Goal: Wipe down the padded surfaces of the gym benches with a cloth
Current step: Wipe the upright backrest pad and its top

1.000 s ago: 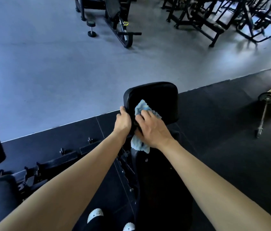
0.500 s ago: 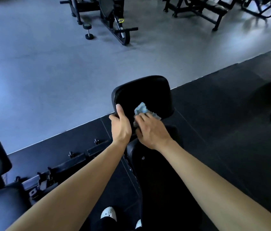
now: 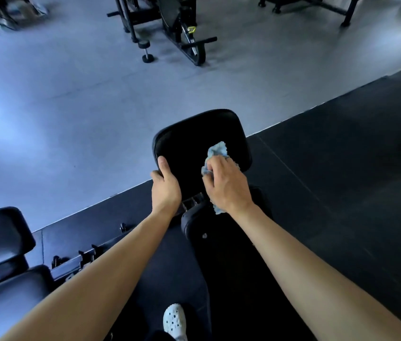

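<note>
A white shoe (image 3: 174, 321) shows down low. The left hand (image 3: 166, 187) grips the side of the black pad (image 3: 194, 136), and the right hand (image 3: 226, 185) holds a blue cloth (image 3: 216, 149) against it. Far off, a weight (image 3: 146, 50) sits on the grey floor (image 3: 71, 107).

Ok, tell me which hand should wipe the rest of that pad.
Right hand: it holds the cloth against the pad. The left hand grips the pad's edge, holding no cloth.
</note>
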A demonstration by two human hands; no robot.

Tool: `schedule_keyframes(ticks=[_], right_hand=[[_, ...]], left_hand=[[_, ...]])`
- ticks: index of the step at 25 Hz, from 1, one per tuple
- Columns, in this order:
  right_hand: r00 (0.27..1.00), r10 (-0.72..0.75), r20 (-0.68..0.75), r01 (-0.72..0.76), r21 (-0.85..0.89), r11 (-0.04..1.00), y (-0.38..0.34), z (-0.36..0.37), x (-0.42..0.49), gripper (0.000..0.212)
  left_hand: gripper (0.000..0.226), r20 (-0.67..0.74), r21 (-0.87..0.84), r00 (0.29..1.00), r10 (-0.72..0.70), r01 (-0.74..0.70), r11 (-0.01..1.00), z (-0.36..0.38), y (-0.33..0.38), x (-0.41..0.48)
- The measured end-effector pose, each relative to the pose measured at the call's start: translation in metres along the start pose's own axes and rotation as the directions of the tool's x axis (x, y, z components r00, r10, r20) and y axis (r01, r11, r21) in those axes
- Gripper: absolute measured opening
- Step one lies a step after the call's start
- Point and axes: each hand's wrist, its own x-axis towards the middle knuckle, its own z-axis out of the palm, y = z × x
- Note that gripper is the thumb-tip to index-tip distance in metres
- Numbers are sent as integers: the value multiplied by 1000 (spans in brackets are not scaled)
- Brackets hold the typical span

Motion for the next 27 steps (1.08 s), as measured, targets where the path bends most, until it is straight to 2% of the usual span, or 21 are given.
schedule_keyframes(ticks=[1, 3, 5, 6, 7, 10, 12, 14, 17, 18, 19, 22, 27], right_hand=[[999, 28, -32, -28, -17, 999, 16, -3, 4, 14], [969, 225, -103, -221, 48, 974, 41, -8, 13, 14], [867, 475, -152, -437, 229, 870, 44, -4, 19, 14], [817, 549, -177, -494, 276, 824, 35, 1, 20, 12], [796, 572, -197, -513, 280, 811, 22, 8, 17, 10], [883, 435, -176, -385, 257, 886, 11, 14, 2, 9], [894, 402, -197, -349, 256, 902, 31, 5, 9, 12], [847, 480, -227, -420, 267, 867, 54, -1, 25, 12], [699, 699, -152, -570, 471, 673, 71, 2, 38, 20], [662, 739, -128, -592, 516, 619, 68, 4, 37, 25], [649, 750, -131, -598, 522, 608, 65, 9, 32, 30], [711, 685, -156, -536, 509, 673, 64, 14, 21, 36], [762, 622, 177, -582, 606, 541, 80, -22, 70, 41]], left_hand=[[71, -7, -2, 1000, -6, 6, 1000, 1, 1, 0], [72, -30, -15, 999, -19, 19, 1000, 5, 3, -2], [73, -56, -29, 998, -26, 24, 999, 10, 5, -4], [71, -71, -35, 997, -30, 28, 999, 11, 5, -5], [69, -85, -39, 996, -35, 32, 999, 12, 5, -6], [75, -117, -42, 992, -41, 37, 998, 17, 5, -7], [78, -143, -40, 989, -34, 28, 999, 20, 5, -7], [79, -161, -46, 986, -37, 30, 998, 22, 3, -5], [82, -172, -31, 985, -35, 30, 999, 22, 1, -3], [83, -177, -29, 984, -33, 29, 999, 22, 1, -2], [85, -182, -27, 983, -32, 28, 999, 22, 0, -1], [88, -197, -9, 980, -20, 19, 1000, 22, -2, 3], [85, -195, -24, 981, -16, 11, 1000, 23, 0, 2]])
